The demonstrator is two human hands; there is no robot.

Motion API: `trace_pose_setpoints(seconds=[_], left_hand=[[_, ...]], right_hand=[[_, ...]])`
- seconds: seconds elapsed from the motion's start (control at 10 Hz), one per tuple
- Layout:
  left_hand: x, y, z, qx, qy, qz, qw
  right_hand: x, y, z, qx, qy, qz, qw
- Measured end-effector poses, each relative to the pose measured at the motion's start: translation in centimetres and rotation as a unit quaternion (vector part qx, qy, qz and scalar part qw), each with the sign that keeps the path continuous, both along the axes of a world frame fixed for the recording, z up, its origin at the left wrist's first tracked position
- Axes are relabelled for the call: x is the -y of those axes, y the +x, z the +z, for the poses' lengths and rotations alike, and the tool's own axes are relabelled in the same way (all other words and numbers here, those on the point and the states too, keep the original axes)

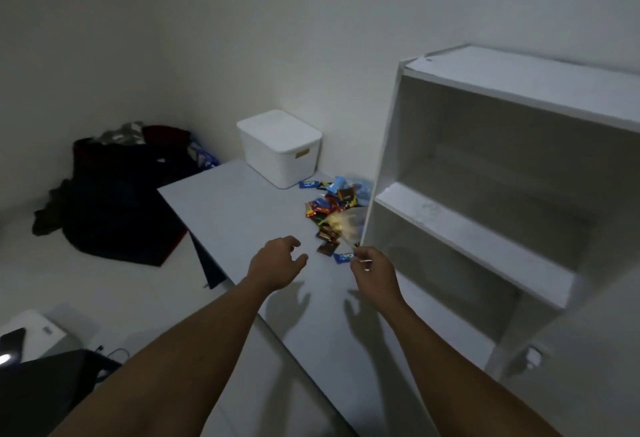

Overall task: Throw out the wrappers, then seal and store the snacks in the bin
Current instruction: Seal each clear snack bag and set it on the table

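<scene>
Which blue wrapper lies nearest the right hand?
The blue wrapper closest to the camera, beside the right hand; the others lie by the white bin.

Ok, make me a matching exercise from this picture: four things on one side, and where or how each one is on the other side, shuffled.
Things
1. white storage bin
2. clear snack bag
3. loose wrapped candies
4. pile of dark clothes

Place or state
A. on the floor, left of the table
B. lid on, at the table's far end
C. pinched by the right hand
D. scattered on the table beside the shelf unit

Pairs: 1-B, 2-C, 3-D, 4-A
</scene>
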State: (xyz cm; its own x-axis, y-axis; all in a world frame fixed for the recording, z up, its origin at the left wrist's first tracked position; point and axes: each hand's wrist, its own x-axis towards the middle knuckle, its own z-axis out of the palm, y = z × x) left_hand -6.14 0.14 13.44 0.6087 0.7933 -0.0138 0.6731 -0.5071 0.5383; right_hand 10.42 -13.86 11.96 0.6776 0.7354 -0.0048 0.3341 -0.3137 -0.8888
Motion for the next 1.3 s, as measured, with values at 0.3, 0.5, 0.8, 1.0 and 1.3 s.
trace_pose_setpoints(seconds=[0.3, 0.5, 0.8, 1.0, 1.3], left_hand=[[-11.1, -2.1, -0.6, 0.007, -0.017, -0.019, 1.0], [-17.2, 1.2, -2.1, 0.012, -0.027, -0.047, 0.998], [-25.8, 11.6, -6.1, -0.077, -0.045, -0.153, 0.984], [-28.1, 18.8, -9.1, -0.104, -0.085, -0.258, 0.957], [-29.6, 27.1, -14.6, -0.171, -0.052, -0.44, 0.88]], right_hand=[[-10.6, -3.5, -1.9, -0.023, -0.023, -0.035, 0.999], [-16.4, -1.7, -5.1, -0.064, -0.049, -0.094, 0.992], [-24.1, 4.6, -10.4, -0.173, -0.078, -0.231, 0.954], [-26.4, 9.2, -12.9, -0.337, -0.08, -0.342, 0.873], [-28.1, 11.9, -17.0, -0.56, 0.121, -0.527, 0.628]])
